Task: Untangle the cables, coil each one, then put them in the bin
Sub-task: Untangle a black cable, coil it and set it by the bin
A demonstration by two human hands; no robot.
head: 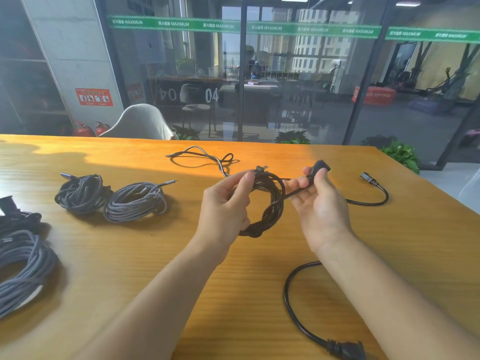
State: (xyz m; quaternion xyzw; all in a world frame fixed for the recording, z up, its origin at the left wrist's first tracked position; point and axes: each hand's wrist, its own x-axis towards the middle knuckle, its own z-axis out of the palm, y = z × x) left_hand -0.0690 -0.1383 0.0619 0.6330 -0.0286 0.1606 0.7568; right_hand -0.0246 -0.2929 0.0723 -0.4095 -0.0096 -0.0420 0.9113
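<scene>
My left hand (228, 201) grips a coil of black braided cable (270, 203) held above the wooden table (130, 255). My right hand (315, 201) pinches that cable's free end, its black plug (320, 166) sticking up past my fingers. Two finished coils lie at the left: a dark one (81, 193) and a grey one (136, 202). A larger grey coil (23, 266) sits at the left edge. A loose thin cable (202, 158) lies behind my hands. A black power cord (298, 307) runs under my right forearm.
A black object (9, 205) with dark cable lies at the far left edge. The power cord's other end (368, 178) rests at the right. A white chair (140, 123) stands behind the table, with a glass wall beyond. No bin is in view.
</scene>
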